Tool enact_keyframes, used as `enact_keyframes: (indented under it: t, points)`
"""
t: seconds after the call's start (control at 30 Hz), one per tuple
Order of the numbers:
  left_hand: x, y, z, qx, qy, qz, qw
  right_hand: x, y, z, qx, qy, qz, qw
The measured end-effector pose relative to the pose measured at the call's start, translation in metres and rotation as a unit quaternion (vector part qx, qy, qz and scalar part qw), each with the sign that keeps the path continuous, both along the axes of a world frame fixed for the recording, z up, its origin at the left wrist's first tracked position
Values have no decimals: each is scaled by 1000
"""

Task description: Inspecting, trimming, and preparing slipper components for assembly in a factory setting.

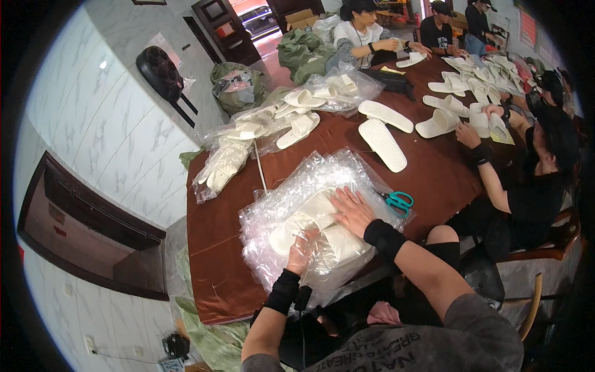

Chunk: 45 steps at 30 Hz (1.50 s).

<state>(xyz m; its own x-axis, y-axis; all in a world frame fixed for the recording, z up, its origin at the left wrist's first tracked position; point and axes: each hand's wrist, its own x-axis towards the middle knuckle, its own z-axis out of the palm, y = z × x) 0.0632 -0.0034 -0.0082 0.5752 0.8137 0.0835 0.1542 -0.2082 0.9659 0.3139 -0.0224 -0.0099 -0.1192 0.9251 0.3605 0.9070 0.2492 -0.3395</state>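
A pair of white slide slippers (339,243) lies on a stack of clear plastic bags (260,218) in front of me, with clear film partly over the slippers. My left hand (302,253) is at the near left of the pair, its fingers closed on the clear plastic bag; glare on the film partly veils them. My right hand (353,212) lies flat across the far right part of the slippers, fingers spread. Teal-handled scissors (398,203) rest at the right edge of the stack, their blades partly covered by plastic.
Two white slippers (383,146) lie sole up on the brown-covered table (217,266) beyond the stack. Bagged slippers (226,162) pile along the left edge. On the right a co-worker's hand (468,134) is at more slippers (437,124). Other people work at the far end.
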Motion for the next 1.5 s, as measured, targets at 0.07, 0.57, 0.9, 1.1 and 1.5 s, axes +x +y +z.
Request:
enact_keyframes:
  t: [0.07, 0.57, 0.9, 1.1, 1.5]
  points:
    - [-3, 8, -2, 212, 127, -27, 969, 9, 0, -5, -53, -17, -14, 998]
    - [0, 14, -11, 316, 341, 60, 883, 16, 0, -30, -78, -46, -8, 996]
    - [-64, -25, 15, 295, 248, 150, 911, 15, -9, -15, -106, -86, -17, 990]
    - [-147, -27, 60, 327, 166, 292, 883, 16, -11, -14, -117, -68, -17, 991]
    - [-21, -72, 171, 300, 27, 331, 894, 17, 2, -39, -91, -83, -27, 992]
